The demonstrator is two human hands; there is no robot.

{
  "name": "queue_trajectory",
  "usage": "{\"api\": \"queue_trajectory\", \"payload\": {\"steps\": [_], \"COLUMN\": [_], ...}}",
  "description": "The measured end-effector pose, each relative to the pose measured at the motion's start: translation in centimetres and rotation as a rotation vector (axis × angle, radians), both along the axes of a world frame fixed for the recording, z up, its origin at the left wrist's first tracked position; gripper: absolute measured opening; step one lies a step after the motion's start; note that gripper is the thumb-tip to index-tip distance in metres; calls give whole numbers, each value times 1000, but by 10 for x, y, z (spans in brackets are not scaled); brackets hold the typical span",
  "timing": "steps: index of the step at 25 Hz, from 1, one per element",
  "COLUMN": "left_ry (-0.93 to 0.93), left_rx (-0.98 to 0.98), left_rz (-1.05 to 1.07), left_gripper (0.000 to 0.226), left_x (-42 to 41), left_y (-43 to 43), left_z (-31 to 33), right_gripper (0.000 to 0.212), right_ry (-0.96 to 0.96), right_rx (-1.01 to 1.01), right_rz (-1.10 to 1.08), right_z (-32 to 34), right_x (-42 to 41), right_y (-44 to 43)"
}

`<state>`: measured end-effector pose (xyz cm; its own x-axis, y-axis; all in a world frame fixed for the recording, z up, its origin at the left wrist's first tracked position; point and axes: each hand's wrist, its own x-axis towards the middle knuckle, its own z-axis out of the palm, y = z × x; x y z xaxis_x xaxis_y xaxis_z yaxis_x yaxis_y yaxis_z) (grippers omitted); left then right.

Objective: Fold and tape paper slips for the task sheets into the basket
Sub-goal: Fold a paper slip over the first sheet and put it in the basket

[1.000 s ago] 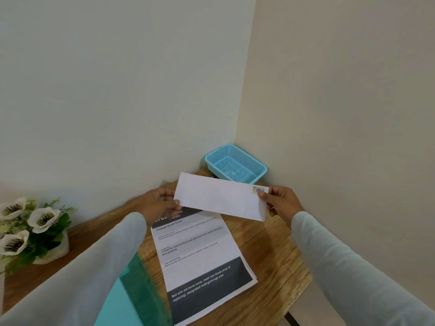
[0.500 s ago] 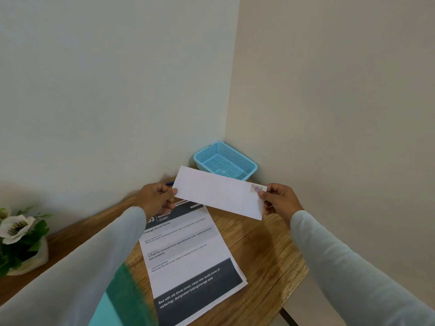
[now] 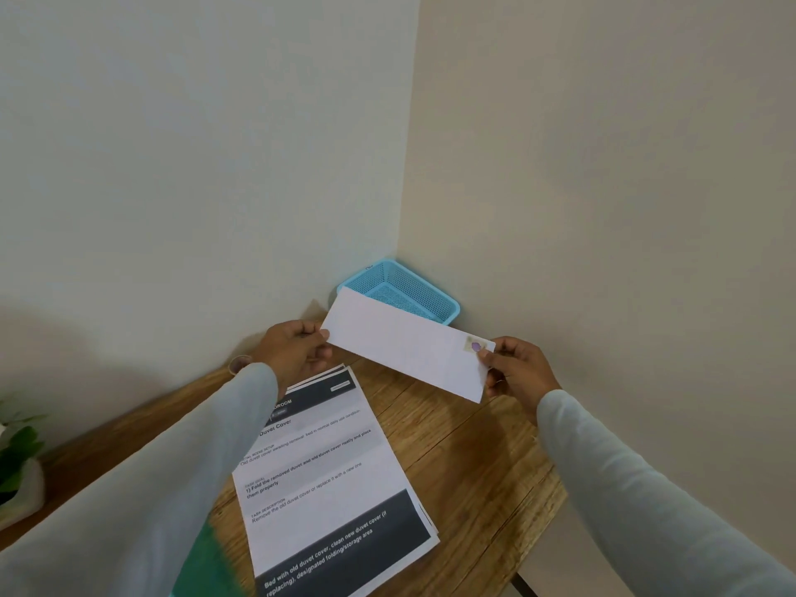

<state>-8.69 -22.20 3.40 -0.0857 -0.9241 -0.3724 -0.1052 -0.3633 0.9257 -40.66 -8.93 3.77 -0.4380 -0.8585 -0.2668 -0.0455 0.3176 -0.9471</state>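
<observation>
I hold a folded white paper slip (image 3: 405, 346) in the air above the wooden table (image 3: 474, 450). My left hand (image 3: 297, 353) pinches its left end and my right hand (image 3: 519, 372) pinches its right end, where a small piece of tape (image 3: 474, 343) sits under the thumb. The slip's far edge overlaps the front of a blue mesh basket (image 3: 405, 286) that stands in the wall corner. A stack of printed task sheets (image 3: 327, 480) lies flat on the table below my hands.
Two walls meet just behind the basket. A potted plant with green leaves (image 3: 17, 463) stands at the far left edge. Something green and teal (image 3: 206, 558) lies under my left sleeve. The table's right edge (image 3: 555, 510) drops off near my right forearm.
Both hands carried the slip farther from me toward the basket, so it now overlaps the basket's front. The view shifted right and the plant slid mostly out of frame.
</observation>
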Motion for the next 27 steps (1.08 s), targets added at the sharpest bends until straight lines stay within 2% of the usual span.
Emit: {"api": "queue_trajectory", "payload": {"steps": [12,20,27], "left_ry": [-72,-162,-145], "left_rx": [-24,-28,-31], "left_rz": [31,-82,-118], "left_gripper": [19,9,9], "left_x": [-41,-36,-6], "left_y": [-30,-30,-19], "left_z": [5,-5,-9], "right_gripper": [19,19,34], "right_ry": [-66,-112,-234], "right_rx": [7,60,30], "right_rz": [-103,-203,-213], "right_z": [-5,-18,-14], "right_x": [-11,-5,5], "right_y": [-22,-58,-60]}}
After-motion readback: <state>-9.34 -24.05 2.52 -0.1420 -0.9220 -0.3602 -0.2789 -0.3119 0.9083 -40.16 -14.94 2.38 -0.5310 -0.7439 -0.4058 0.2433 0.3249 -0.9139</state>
